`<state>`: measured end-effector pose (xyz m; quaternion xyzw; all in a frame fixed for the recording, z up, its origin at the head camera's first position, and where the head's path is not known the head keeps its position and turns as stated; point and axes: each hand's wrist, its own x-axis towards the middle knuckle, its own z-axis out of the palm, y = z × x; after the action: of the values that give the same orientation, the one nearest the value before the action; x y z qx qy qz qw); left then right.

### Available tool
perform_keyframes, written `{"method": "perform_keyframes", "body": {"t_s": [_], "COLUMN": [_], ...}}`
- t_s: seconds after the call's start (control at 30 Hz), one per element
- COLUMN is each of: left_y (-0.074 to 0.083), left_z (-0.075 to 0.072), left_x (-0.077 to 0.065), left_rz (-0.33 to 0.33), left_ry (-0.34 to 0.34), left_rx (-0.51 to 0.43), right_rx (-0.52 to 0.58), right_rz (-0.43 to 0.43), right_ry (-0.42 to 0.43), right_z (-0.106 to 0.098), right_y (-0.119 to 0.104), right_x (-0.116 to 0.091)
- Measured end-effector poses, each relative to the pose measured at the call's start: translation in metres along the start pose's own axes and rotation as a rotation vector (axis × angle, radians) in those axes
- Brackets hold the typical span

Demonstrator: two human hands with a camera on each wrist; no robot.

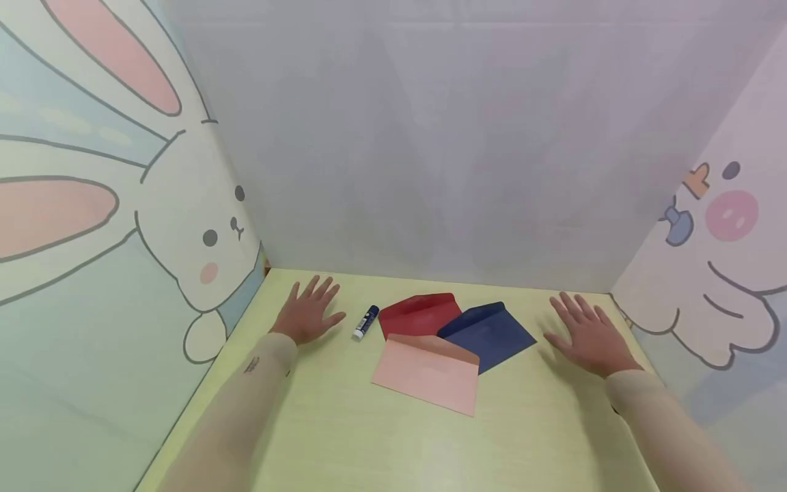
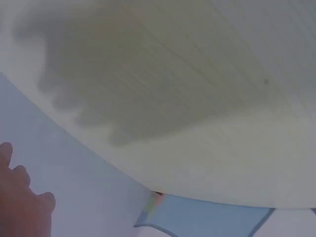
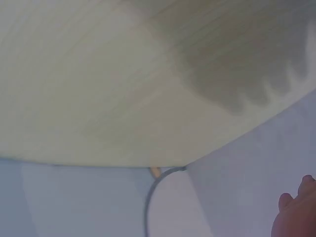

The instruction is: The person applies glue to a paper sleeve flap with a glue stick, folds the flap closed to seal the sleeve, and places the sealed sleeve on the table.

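Three envelopes with raised flaps lie overlapping on the table: a red envelope [image 1: 418, 320] at the back, a dark blue envelope [image 1: 492, 338] to the right, and a pink envelope [image 1: 427, 376] in front, covering parts of both. Left of them lies a glue stick [image 1: 366, 322] with a dark blue body and a white end. My left hand [image 1: 309, 316], fingers spread, is just left of the glue stick and holds nothing. To the right of the blue envelope, my right hand [image 1: 587, 335] also has its fingers spread and holds nothing. Both wrist views catch only some fingertips and hand shadows.
The pale yellow table [image 1: 369, 444] meets a grey-white back wall [image 1: 443, 150]. A side panel with a cartoon rabbit [image 1: 178, 273] stands on the left, and another panel with cartoon animals [image 1: 732, 273] stands on the right.
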<state>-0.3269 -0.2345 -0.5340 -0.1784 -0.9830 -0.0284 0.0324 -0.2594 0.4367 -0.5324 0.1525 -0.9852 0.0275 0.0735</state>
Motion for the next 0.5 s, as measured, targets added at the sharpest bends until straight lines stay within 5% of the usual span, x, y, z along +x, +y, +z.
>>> {"method": "perform_keyframes", "body": {"t_s": [0.27, 0.5], "left_y": [0.037, 0.054], "left_z": [-0.007, 0.000], "left_x": [-0.012, -0.008], "left_rz": [0.123, 0.070], "left_ry": [0.012, -0.018], "left_rx": [0.023, 0.007], "right_rx": [-0.062, -0.081], "right_rz": [-0.236, -0.312], "right_ry": [0.056, 0.068], "right_z": [-0.010, -0.012], "right_y": [-0.072, -0.106], "right_x": [0.029, 0.044]}}
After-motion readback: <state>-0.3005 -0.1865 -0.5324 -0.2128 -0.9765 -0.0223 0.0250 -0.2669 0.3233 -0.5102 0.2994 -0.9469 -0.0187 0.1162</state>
